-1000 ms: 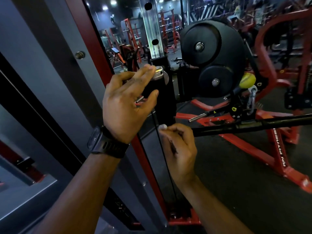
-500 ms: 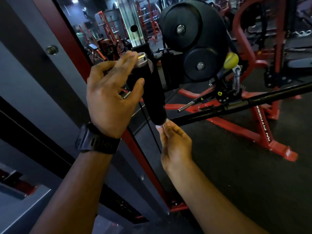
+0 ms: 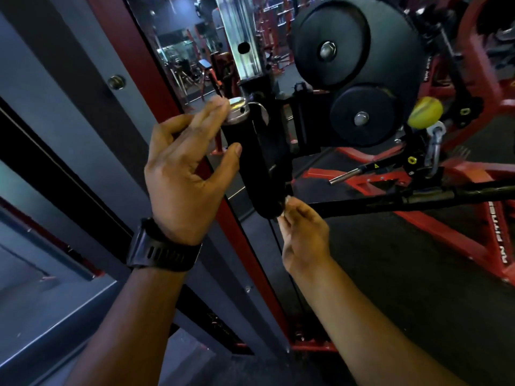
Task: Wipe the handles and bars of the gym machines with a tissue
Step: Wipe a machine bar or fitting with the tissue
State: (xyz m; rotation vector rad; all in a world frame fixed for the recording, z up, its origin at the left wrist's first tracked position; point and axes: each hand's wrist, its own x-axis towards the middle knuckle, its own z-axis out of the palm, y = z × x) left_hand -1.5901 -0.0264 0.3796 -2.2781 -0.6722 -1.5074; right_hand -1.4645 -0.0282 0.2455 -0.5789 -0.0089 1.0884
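Note:
A black rubber handle [image 3: 259,168] with a silver end cap [image 3: 237,107] stands nearly upright at the end of a long black bar [image 3: 418,197] that runs off to the right. My left hand [image 3: 184,179] is at the handle's top, with straight fingertips touching the cap and the thumb against the grip's left side. Just below the handle's lower end, my right hand [image 3: 303,235] pinches a small white tissue [image 3: 287,200] against the bend where handle meets bar. Most of the tissue is hidden in my fingers.
A black pulley housing [image 3: 356,51] looms right behind the handle, with a yellow knob [image 3: 425,112] and a steel carabiner [image 3: 434,146] beside it. A red machine upright [image 3: 242,246] and a thin cable [image 3: 278,246] run down between my arms. Red frames stand on the dark floor at right.
The view has moved closer and the handle sits higher against the pulley housing. My right hand has slid from the bar up to the handle's lower end. My left hand stays at the cap.

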